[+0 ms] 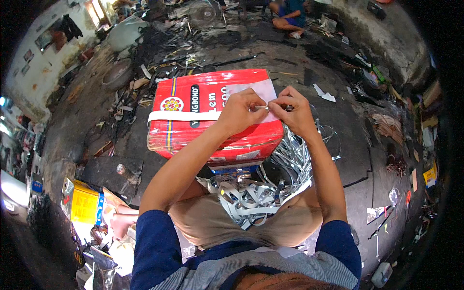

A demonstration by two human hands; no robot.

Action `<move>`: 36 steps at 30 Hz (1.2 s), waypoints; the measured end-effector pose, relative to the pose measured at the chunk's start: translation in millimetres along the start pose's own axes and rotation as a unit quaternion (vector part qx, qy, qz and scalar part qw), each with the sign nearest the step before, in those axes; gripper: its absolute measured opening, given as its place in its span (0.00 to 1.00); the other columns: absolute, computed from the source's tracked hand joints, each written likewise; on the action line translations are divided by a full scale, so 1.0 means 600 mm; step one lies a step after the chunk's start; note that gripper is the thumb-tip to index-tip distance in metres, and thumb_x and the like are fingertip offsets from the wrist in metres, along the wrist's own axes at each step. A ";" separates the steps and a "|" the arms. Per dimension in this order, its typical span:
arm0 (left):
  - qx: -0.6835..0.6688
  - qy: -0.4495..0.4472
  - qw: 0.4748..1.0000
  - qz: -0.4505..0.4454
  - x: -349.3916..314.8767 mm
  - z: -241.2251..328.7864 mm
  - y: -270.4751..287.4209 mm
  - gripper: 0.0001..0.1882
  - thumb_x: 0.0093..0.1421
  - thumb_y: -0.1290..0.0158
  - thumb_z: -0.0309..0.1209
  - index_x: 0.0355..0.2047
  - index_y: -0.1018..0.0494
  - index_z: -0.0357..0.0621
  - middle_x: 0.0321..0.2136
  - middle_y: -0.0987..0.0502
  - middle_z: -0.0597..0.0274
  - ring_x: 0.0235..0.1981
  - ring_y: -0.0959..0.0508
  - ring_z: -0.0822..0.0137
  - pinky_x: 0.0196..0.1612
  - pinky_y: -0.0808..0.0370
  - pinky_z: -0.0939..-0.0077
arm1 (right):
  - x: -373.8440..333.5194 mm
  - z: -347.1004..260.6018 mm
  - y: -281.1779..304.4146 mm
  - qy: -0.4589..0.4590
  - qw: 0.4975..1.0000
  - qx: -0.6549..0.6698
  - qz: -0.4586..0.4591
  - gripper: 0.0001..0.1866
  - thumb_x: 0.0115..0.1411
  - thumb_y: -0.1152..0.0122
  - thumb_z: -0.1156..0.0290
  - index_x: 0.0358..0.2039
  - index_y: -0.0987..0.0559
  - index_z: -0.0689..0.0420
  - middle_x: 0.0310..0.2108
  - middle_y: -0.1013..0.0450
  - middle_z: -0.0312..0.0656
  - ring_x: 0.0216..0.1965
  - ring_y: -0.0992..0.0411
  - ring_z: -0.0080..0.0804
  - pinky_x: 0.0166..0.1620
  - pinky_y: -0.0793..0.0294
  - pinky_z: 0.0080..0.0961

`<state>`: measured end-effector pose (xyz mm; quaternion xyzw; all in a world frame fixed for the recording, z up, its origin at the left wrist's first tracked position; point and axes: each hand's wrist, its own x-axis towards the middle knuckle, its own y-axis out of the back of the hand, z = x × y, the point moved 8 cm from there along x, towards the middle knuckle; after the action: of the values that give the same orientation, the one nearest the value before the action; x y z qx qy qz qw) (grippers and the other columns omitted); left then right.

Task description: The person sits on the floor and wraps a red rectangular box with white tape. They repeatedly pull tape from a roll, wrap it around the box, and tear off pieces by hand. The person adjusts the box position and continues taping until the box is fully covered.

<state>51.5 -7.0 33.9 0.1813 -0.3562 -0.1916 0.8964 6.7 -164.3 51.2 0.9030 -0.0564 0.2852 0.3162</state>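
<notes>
A red box (pixel 198 133), taped and printed, stands in front of me between my knees and the floor beyond. My left hand (pixel 239 111) rests over its right half, thumb and fingers pinched together. Facing it, my right hand (pixel 296 112) is also pinched, the fingertips almost meeting the left ones. Between them is a small pale strip (pixel 262 107), mostly hidden by my fingers. A flat white band (pixel 183 116) lies across the box top and runs under my left hand. Tangled silvery strips (pixel 249 198) fill my lap and spread beside the box's right end.
A yellow container (pixel 84 205) stands at my left with litter around it. Farther left sits a round basin (pixel 117 74). Another person (pixel 292 17) crouches at the far right, and a fan (pixel 204 13) stands at the back. White scraps (pixel 324 93) lie on the dark floor.
</notes>
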 end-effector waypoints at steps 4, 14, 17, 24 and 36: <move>-0.006 -0.007 1.000 0.019 -0.002 -0.003 0.003 0.06 0.54 0.36 0.28 0.30 0.18 0.38 0.25 0.22 0.59 0.25 0.23 0.70 0.29 0.27 0.74 | 0.000 0.013 -0.009 -0.028 0.999 0.026 0.019 0.05 0.54 0.30 0.72 0.30 0.14 0.60 0.31 0.28 0.40 0.30 0.27 0.26 0.32 0.28 0.24; 0.002 0.033 0.999 0.023 0.000 0.008 0.003 0.05 0.51 0.39 0.26 0.26 0.20 0.36 0.25 0.23 0.53 0.25 0.21 0.59 0.31 0.25 0.67 | 0.003 0.097 -0.054 -0.144 0.945 0.289 0.045 0.19 0.49 0.32 0.80 0.40 0.30 0.54 0.27 0.39 0.28 0.29 0.39 0.15 0.30 0.39 0.15; 0.010 0.029 1.000 0.007 0.010 0.000 -0.006 0.06 0.52 0.39 0.27 0.27 0.20 0.36 0.25 0.22 0.53 0.25 0.21 0.61 0.30 0.25 0.68 | -0.007 0.103 -0.049 -0.163 0.945 0.273 0.077 0.19 0.51 0.31 0.79 0.40 0.30 0.55 0.27 0.36 0.28 0.27 0.39 0.15 0.29 0.38 0.15; -0.021 -0.018 0.999 -0.023 0.047 0.005 -0.030 0.06 0.54 0.37 0.27 0.29 0.19 0.36 0.26 0.21 0.57 0.27 0.21 0.68 0.31 0.26 0.73 | -0.012 0.100 -0.035 -0.167 0.971 0.163 0.044 0.19 0.67 0.40 0.58 0.24 0.28 0.57 0.20 0.38 0.29 0.26 0.41 0.17 0.28 0.41 0.23; -0.080 -0.010 0.997 -0.006 0.041 -0.003 -0.042 0.05 0.54 0.37 0.25 0.27 0.20 0.35 0.25 0.23 0.58 0.26 0.22 0.70 0.29 0.27 0.76 | -0.093 0.163 -0.113 -0.404 0.708 0.578 0.044 0.16 0.65 0.36 0.54 0.27 0.29 0.46 0.17 0.37 0.26 0.10 0.46 0.13 0.11 0.51 0.15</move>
<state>63.7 -40.0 35.1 0.1094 -0.3481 -0.2261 0.9032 26.3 -174.3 -78.6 0.9347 -0.0428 -0.1162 -0.3333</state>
